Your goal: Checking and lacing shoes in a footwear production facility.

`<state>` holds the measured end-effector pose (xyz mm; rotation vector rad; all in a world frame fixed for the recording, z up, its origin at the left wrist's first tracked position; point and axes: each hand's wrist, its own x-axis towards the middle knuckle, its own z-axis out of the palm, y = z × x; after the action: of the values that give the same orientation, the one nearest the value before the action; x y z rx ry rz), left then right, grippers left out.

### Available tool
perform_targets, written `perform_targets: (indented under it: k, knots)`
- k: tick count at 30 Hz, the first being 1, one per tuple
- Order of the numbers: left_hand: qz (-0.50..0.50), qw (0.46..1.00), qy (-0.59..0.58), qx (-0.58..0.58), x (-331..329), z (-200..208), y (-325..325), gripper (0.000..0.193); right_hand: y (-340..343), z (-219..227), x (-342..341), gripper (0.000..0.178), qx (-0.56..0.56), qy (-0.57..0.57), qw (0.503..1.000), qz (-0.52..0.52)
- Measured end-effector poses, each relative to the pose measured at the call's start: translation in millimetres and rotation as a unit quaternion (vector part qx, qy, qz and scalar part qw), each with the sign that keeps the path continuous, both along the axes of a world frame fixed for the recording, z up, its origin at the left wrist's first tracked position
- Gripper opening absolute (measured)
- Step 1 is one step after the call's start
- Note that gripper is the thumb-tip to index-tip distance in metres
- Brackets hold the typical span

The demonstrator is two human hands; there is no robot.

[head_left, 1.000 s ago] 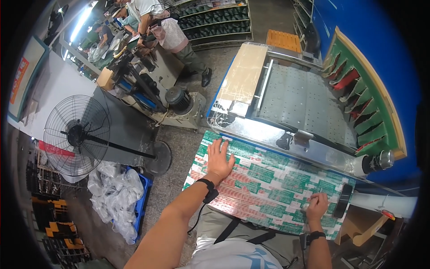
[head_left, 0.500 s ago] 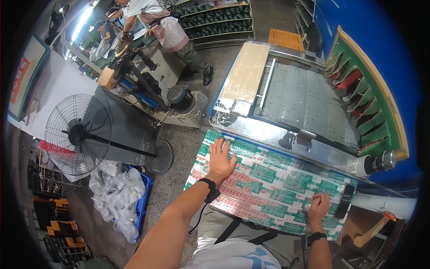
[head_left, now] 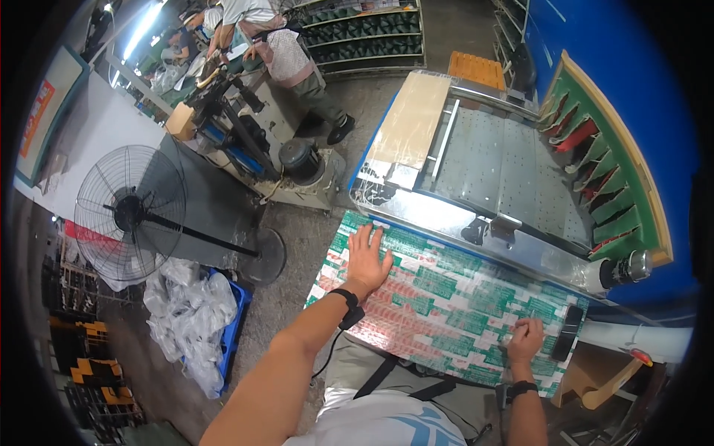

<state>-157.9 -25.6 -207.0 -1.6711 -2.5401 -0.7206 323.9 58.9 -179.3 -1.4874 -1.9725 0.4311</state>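
Green-and-red printed sheet (head_left: 446, 305) lies flat under both hands.

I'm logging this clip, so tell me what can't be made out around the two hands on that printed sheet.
Head view only:
- Printed sheet: its near edge is hidden behind the person's body and forearms; the print is too small to make out.
- Right hand: fingertips curl under, so any grip is unclear.
- Left hand: the palm hides what lies beneath.
- Dark flat object beside the right hand: too small to identify.

Feed table (head_left: 416, 215) — printed green-red sheets (head_left: 446, 305), black phone (head_left: 571, 332)
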Motion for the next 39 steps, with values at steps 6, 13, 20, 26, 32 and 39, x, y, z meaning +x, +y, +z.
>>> perform_targets:
  k: [6,13,20,26,32,39]
  knots:
    - [0.007,1.0,-0.01,-0.022,2,10,-3,0.066,-2,1,-5,0.016,-0.006,0.001,1.0,-0.007]
    - [0.007,0.999,-0.028,-0.027,6,13,-3,0.067,-4,0,0,0.017,-0.025,0.027,0.999,0.001]
    - [0.006,0.999,-0.028,-0.029,5,13,-2,0.067,0,-12,5,0.016,-0.026,0.031,0.999,0.005]
    - [0.006,0.999,-0.023,-0.029,4,12,-2,0.067,-1,-7,2,0.017,-0.026,0.017,1.0,0.003]
    - [0.005,0.999,-0.022,-0.025,5,12,-1,0.067,0,-8,4,0.018,-0.02,0.019,1.0,0.004]
    - [0.008,0.999,-0.024,-0.02,4,11,-2,0.067,-1,-3,1,0.017,0.003,-0.003,1.0,0.004]
